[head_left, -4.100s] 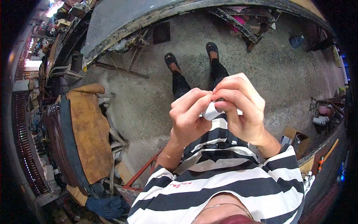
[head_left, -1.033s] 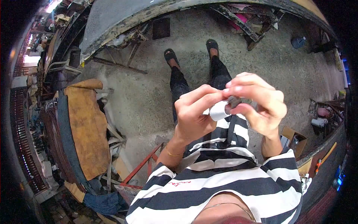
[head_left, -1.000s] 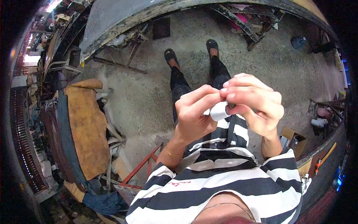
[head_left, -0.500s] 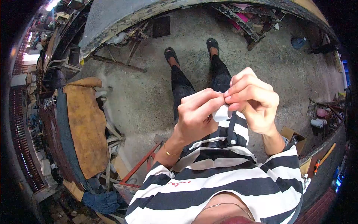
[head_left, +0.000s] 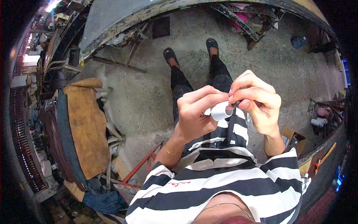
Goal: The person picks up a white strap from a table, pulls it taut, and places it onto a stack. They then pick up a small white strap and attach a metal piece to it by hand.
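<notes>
A white curled strip [head_left: 220,111], perhaps tape or paper, is bent into a loop in front of my chest. My left hand [head_left: 195,112] is closed around it, thumb and fingers pinched near its upper edge. Fingertip to fingertip with it, my right hand [head_left: 259,100] is also closed, pinching the end of a narrow dark strip [head_left: 231,128] that hangs down over the striped shirt. How the dark strip meets the white loop is hidden by the fingers.
A tan leather-like sheet [head_left: 86,130] lies over a rack on the left, with blue cloth [head_left: 102,201] below. A large grey worktable [head_left: 119,18] stands ahead. At the right are a cardboard box [head_left: 294,138] and a bench with an orange-handled tool [head_left: 317,166].
My right hand has shifted slightly right and turned, and a dark end now shows between its fingers. The white loop has turned and shows more of its face.
</notes>
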